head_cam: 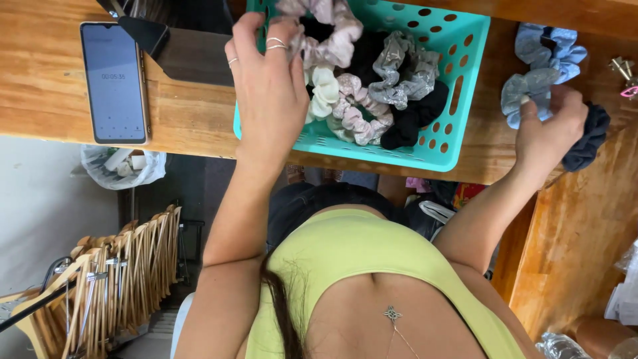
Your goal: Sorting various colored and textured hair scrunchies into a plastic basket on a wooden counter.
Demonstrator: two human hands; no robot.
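Scrunchies are filling the teal basket point(458, 143) in front of you on the wooden counter point(193, 119), and your left hand point(269, 86) is reaching into it, fingers closing around a pale pink scrunchie point(332, 30) at the far edge. Your right hand point(548, 129) is resting outside the basket, pinching a light blue scrunchie point(528, 90) against the counter, with a dark navy scrunchie point(588, 139) lying just beside it and another blue one point(551, 43) further back. Inside the basket you are looking at a silver-grey scrunchie point(402, 70), a cream one point(324, 90), a pink patterned one point(355, 113) and a black one point(415, 119), all touching.

These are likely feeling very light, soft and springy (gathered fabric over elastic), so a loose pinch anywhere on the ruffled ring should be holding; the satin ones may be sliding a little between fingertips. A phone point(114, 81) is lying screen-up to your left, well apart from the basket.
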